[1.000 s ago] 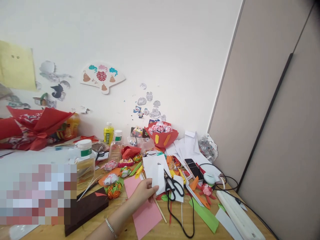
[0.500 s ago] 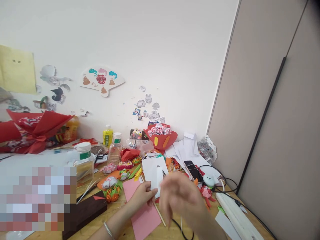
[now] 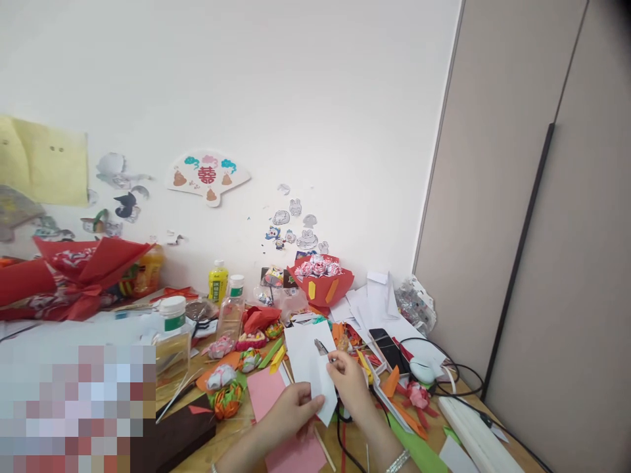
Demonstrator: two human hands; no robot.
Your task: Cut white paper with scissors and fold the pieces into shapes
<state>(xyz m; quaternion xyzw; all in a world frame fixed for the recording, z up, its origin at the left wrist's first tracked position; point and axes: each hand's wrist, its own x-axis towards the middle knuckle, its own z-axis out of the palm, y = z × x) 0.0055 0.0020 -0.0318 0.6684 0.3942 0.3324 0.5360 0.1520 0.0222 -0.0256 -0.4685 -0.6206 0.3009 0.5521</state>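
A pale wall [image 3: 320,98] closes the rear of the wooden bench [image 3: 227,431]; a wardrobe [image 3: 503,164] stands at its right. The small red bouquet [image 3: 323,282], near the wall, serves as reference. In front of it, both hands are at a folded white paper piece [image 3: 323,387]. The left hand [image 3: 298,407] pinches its lower left edge. The right hand [image 3: 350,381] has thumb and forefinger drawn close at the upper right edge; whether it grips the paper or the scissors [image 3: 319,347] cannot be determined.

Changes noted: one second ago only the left hand was over the bench, and the scissors' black handles were exposed. Half a second ago the right hand was blurred and clear of the paper. The handles are now covered.

Clearances: bare wood shows as a small patch to the front left of the bouquet, between the dark box [image 3: 177,433] and the pink sheet [image 3: 266,393]. To the bouquet's front right, the phone [image 3: 389,350], cable [image 3: 345,443] and white power strip [image 3: 480,430] restrict room. The bench's front edge is out of view.
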